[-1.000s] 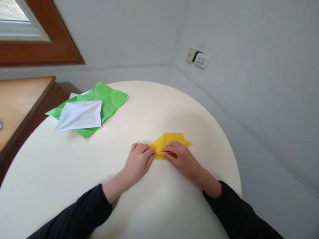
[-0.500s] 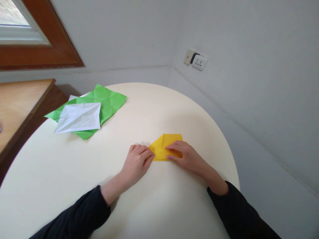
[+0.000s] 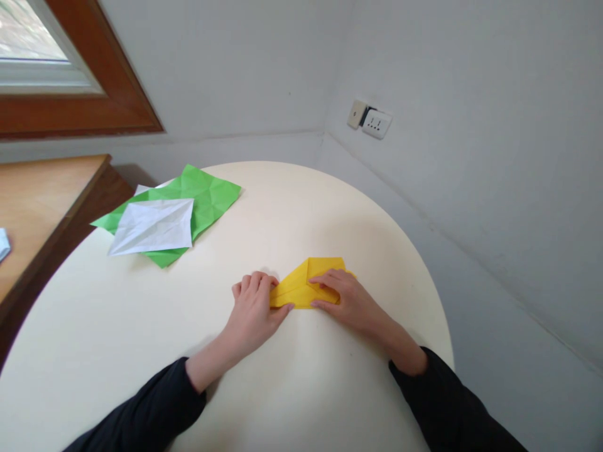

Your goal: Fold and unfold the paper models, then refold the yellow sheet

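Observation:
A folded sheet of yellow paper [image 3: 298, 285] lies on the round white table [image 3: 292, 383], with crease lines showing on its upper face. At its pointed left end, my left hand [image 3: 254, 306] grips the paper, the thumb along the near edge and the fingers curled at the far side. My right hand [image 3: 346, 298] rests over the right part, its thumb on the near edge and its fingertips on the folded layers. That hand hides part of the paper's right side.
At the table's far left, a creased white sheet [image 3: 155, 223] lies on a larger green sheet [image 3: 210, 198]. A wooden table [image 3: 51, 182] stands at the left, with a small pale object [image 3: 4, 243] at its edge. Walls with a socket [image 3: 377, 123] rise behind.
My left hand has slid leftward along the yellow paper and its fingers have shifted, exposing more of the left point. My right hand stays nearly in place. The view has tilted slightly.

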Action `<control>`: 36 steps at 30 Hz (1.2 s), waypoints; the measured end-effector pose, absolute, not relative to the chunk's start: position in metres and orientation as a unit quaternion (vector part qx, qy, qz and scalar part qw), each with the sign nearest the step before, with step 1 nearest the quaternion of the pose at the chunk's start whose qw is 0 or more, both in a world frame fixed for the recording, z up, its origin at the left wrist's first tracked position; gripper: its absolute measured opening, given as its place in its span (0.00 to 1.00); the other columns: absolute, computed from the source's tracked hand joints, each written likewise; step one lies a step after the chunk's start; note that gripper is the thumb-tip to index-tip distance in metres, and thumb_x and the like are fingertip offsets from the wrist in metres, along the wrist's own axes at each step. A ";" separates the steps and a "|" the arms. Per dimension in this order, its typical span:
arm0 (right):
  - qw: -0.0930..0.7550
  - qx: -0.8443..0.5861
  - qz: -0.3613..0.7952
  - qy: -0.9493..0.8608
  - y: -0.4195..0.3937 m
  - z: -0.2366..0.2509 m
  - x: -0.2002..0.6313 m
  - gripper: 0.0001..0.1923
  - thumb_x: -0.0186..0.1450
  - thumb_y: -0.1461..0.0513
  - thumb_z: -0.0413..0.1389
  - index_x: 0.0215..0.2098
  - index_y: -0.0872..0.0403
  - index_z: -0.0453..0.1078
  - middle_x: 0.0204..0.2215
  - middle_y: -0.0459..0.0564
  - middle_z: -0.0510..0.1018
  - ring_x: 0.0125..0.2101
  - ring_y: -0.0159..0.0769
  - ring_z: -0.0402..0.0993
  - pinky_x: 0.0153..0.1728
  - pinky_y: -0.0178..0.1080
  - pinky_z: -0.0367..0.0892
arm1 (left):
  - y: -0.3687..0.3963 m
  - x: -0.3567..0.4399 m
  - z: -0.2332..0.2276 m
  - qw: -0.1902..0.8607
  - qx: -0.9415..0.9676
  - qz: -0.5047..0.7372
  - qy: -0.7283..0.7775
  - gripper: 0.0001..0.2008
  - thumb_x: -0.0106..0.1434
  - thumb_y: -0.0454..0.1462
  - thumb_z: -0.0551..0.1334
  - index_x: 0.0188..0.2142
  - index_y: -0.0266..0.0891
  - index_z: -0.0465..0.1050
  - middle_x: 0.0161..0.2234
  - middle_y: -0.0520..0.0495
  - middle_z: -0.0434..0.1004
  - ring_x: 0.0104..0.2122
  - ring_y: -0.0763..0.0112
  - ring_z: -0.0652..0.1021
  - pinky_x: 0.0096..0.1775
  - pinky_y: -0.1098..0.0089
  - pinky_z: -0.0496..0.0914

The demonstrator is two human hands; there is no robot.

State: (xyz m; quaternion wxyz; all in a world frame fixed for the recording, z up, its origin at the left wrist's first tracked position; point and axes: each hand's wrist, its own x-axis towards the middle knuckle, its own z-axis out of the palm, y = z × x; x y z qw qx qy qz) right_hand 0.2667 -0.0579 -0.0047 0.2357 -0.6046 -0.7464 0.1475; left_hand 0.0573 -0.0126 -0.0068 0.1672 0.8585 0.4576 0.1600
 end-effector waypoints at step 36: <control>0.423 -0.552 -0.161 -0.700 -0.076 0.001 0.248 0.15 0.61 0.65 0.56 0.45 0.45 0.64 0.36 0.50 0.72 0.38 0.41 0.70 0.41 0.46 0.63 | -0.011 0.057 -0.002 0.161 0.810 0.389 0.409 0.06 0.60 0.33 0.57 0.38 0.43 0.68 0.31 0.50 0.76 0.36 0.65 0.73 0.43 0.58 0.58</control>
